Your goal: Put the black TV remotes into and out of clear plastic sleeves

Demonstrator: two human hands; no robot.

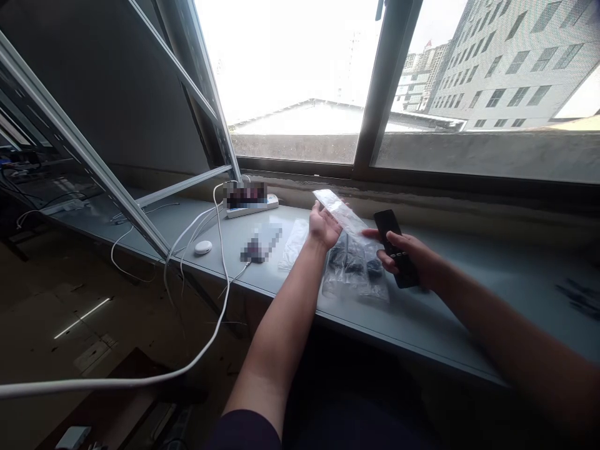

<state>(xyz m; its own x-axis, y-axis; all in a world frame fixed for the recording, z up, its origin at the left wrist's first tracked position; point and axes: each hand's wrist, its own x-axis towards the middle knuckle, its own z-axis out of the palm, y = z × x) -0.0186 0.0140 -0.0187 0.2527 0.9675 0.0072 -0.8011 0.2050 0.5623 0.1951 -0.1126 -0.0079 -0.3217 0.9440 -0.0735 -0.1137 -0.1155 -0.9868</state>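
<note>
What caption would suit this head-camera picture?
Left hand holds a clear plastic sleeve, right hand a black remote, by a window.

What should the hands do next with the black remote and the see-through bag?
Probably bring the remote in the right hand to the near end of the clear bag and slide it in. The left hand holds that bag up off the table, the remote sits just beside it, and bagged black items lie underneath.

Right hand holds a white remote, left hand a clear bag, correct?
No: the remote in the right hand is black, not white, as the head view shows. The left hand does hold a clear bag.
</note>
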